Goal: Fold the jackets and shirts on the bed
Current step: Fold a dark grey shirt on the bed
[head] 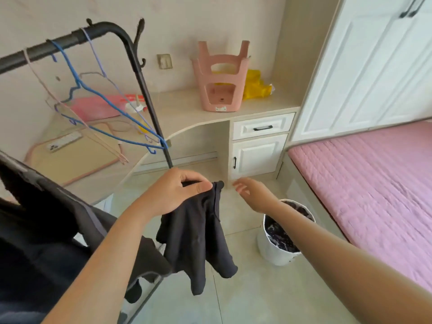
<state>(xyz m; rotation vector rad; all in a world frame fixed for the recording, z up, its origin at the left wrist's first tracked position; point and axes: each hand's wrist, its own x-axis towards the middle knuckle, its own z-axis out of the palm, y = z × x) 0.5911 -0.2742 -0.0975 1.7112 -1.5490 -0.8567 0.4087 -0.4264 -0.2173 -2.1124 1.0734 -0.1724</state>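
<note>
I'm pinching a black shirt (198,232) w/ my left hand (174,191); my right hand (253,194) is hovering open beside it, blurred; shirt's shape is unclear.

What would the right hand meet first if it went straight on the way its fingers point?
Probably the top corner of the black garment, pinched by the left hand: the right hand, fingers open, points left at it across a small gap. Depth is unclear from one view.

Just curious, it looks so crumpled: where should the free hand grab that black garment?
Its top edge, probably, beside where the left hand pinches it, coming from the right: the black garment hangs limp below, and the open right hand is nearest there.
</note>
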